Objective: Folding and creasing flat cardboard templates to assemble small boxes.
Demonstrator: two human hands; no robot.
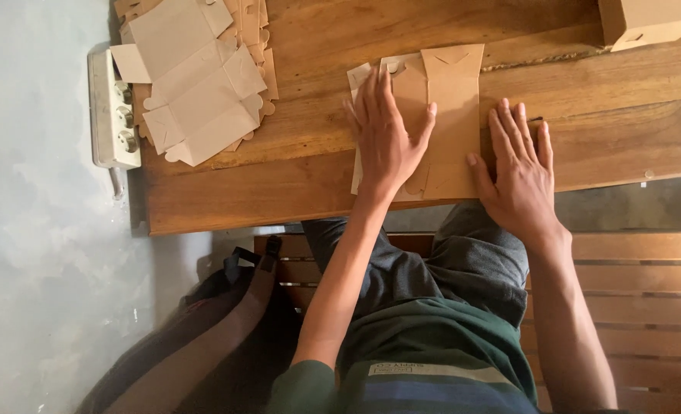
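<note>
Flat brown cardboard box blank [452, 115], folded, lying on the wooden plank table [317, 176] near its front edge, partly hidden under the left hand [386, 138]; pale underside showing only as slivers at the blank's left edge. Left hand flat, fingers spread, pressing down on the blank's left half. Right hand [518, 172] flat too, fingers spread, resting on bare wood just beside the blank's right edge, thumb touching that edge. Stack of unfolded brown cardboard blanks [199, 77] well apart at the table's far left corner, top cut off by the frame. Folded brown cardboard box [647, 21] at the far right, mostly cut off. White power strip [112, 111] beside the table's left end, partly covered by the stack. Dark bag [225, 307] on the floor, hard to make out.
</note>
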